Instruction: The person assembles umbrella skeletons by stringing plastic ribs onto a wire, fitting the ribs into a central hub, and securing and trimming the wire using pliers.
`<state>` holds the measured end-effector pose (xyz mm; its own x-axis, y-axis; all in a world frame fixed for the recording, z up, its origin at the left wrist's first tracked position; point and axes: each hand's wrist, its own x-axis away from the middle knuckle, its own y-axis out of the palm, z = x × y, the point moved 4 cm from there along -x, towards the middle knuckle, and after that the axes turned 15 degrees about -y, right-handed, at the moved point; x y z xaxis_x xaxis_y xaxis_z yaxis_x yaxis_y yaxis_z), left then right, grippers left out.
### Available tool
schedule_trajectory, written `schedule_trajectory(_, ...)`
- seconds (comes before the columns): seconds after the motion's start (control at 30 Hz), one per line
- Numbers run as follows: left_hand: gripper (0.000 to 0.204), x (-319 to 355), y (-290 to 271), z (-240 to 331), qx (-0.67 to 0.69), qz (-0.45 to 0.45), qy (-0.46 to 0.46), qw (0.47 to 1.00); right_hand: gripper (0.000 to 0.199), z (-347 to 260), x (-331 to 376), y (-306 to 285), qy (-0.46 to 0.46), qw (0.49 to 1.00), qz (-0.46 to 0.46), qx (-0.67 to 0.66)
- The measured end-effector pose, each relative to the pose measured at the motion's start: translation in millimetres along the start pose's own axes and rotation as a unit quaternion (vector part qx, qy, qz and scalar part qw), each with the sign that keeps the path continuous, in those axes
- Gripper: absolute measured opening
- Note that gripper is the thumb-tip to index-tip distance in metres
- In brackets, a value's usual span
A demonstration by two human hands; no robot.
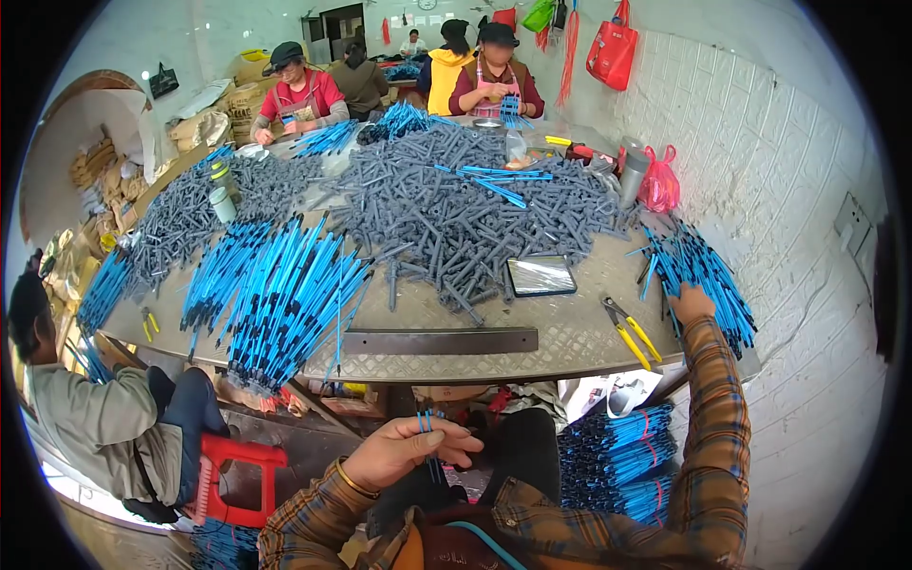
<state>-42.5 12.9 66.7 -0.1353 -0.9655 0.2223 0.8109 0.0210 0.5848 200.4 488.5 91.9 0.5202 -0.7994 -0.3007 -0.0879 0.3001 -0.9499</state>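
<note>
My left hand (pixel 407 450) is close in front of my body, below the table edge. Its fingers are closed on a few thin blue rods (pixel 429 418), which stand nearly upright. Out to the far right, my right hand (pixel 693 304) rests on a heap of blue rods with black ends (pixel 717 275). Its fingertips are lost among the rods, so their grip does not show. A larger spread of the same blue rods (pixel 294 294) lies on the left half of the table. Behind it is a big mound of grey ribbed plastic plugs (pixel 456 209).
A dark metal bar (pixel 440 341) lies along the front edge of the table (pixel 570 332). Pliers with yellow handles (pixel 631 334) and a flat black-framed tray (pixel 541 275) are nearby. Bundled rods (pixel 622 456) are stacked under the table. Co-workers sit opposite and at left, near a red stool (pixel 237 470).
</note>
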Motion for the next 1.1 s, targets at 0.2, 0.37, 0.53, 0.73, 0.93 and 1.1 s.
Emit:
schedule_trajectory(0.2, 0.031, -2, -5, -8, -0.017, -0.005, -0.010, 1.000, 0.030, 32, -10, 43, -0.027, 1.000, -0.009, 0.014)
schedule_trajectory(0.37, 0.033, -11, -2, -7, -0.032, 0.008, -0.049, 0.998, 0.030, 20, -14, 34, -0.038, 0.995, 0.078, -0.055)
schedule_trajectory(0.53, 0.035, -15, -3, -11, -0.029, 0.026, 0.013, 0.999, 0.022, 5, -12, 21, -0.005, 0.954, 0.160, -0.252)
schedule_trajectory(0.73, 0.038, -25, 3, -9, -0.001, 0.079, 0.070, 0.994, 0.018, -27, 39, -10, 0.050, 0.703, 0.225, -0.673)
schedule_trajectory(0.93, 0.037, -30, 7, 11, 0.055, 0.141, 0.114, 0.982, 0.022, -87, 101, -56, -0.054, 0.673, 0.234, -0.700)
schedule_trajectory(1.1, 0.035, -51, 6, 47, 0.184, 0.099, 0.165, 0.964, 0.021, -134, 166, -80, -0.217, 0.730, 0.246, -0.599)
